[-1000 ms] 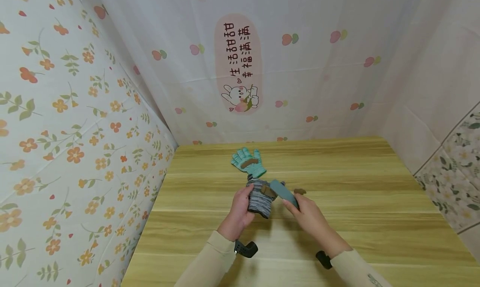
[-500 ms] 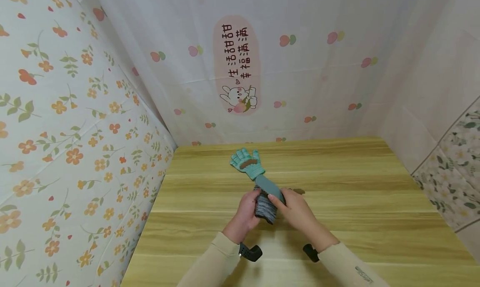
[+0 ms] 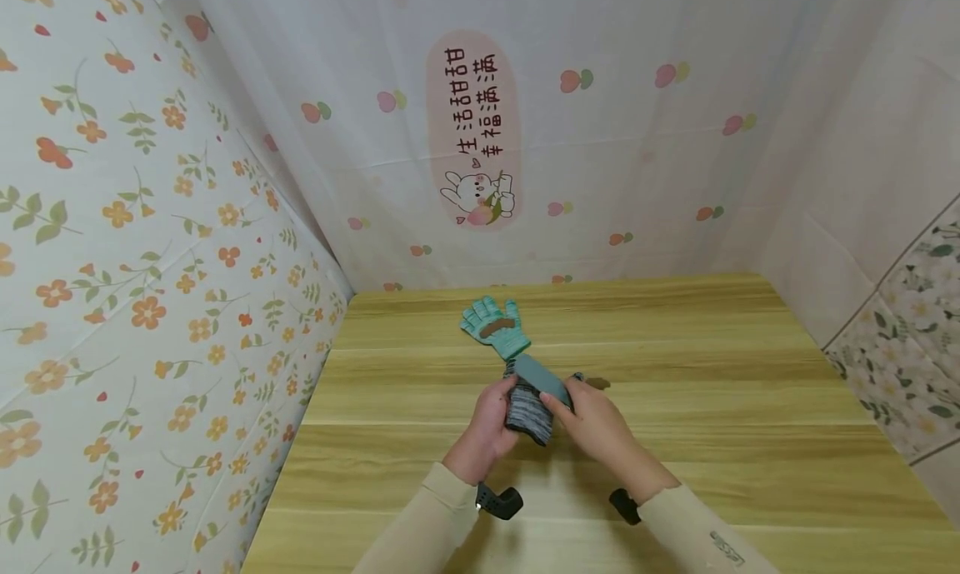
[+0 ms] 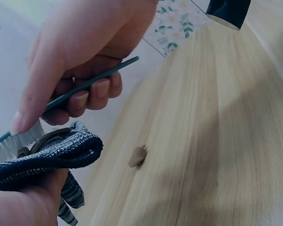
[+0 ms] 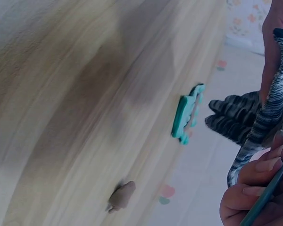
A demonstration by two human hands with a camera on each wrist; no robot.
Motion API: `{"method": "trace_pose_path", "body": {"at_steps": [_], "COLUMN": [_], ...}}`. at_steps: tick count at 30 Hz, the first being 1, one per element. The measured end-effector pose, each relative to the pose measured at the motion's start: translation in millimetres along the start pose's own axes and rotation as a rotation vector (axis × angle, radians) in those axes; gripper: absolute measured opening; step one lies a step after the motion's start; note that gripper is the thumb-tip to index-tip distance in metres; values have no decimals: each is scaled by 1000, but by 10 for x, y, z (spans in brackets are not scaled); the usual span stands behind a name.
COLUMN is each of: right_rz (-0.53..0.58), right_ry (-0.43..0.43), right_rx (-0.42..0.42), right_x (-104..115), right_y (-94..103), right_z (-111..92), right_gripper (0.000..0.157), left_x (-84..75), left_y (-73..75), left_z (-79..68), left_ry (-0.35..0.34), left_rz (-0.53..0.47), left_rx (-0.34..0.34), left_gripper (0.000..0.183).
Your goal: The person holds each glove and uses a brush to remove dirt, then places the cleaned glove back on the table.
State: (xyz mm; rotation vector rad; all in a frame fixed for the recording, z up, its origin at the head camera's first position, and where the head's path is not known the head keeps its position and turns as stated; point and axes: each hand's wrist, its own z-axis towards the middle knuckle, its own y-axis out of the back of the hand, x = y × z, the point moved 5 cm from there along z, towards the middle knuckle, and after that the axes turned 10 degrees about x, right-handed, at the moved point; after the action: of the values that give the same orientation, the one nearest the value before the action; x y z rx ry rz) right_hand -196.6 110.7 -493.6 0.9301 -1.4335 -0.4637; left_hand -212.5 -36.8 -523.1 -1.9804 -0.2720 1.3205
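Note:
A grey-and-black knitted glove [image 3: 529,416] is held up by my left hand [image 3: 486,428], thumb on top and fingers beneath. My right hand [image 3: 600,424] grips a teal brush [image 3: 542,379] by its handle, thumb pressed along its back. In the left wrist view the white bristles [image 4: 26,138] touch the glove, beside a brown smear [image 4: 51,137] on its surface. The brush covers most of that smear in the head view. Some of the glove's fingers [image 5: 236,115] hang free in the right wrist view.
A turquoise glove [image 3: 513,341] with a brown patch across it lies on the wooden table [image 3: 420,366], just beyond the hands. A small brown lump [image 4: 137,156] rests on the table to the right. Patterned cloth hangs behind and at the left.
The brush has swung left from the grey glove's right side onto it, then slid slightly back down. The grey glove has shifted a little right and down. The turquoise glove stays put.

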Motion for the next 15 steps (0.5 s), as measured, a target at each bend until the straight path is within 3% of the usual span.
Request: {"method": "trace_pose_path", "body": {"at_steps": [11,15], "right_rz": [-10,4], "right_ry": [-2,-9], "right_rx": [0,-7], "right_x": [-116,-149], "right_y": [-26,-12], "right_z": [-40,-59], "right_gripper": [42,50], "left_x": [-13,-27], "left_y": [35,39], "left_z": [-10,-12], "left_ry": [-13,-20], "left_rz": [-5,-22], "left_rx": [-16,-11], "left_gripper": [41,40]}}
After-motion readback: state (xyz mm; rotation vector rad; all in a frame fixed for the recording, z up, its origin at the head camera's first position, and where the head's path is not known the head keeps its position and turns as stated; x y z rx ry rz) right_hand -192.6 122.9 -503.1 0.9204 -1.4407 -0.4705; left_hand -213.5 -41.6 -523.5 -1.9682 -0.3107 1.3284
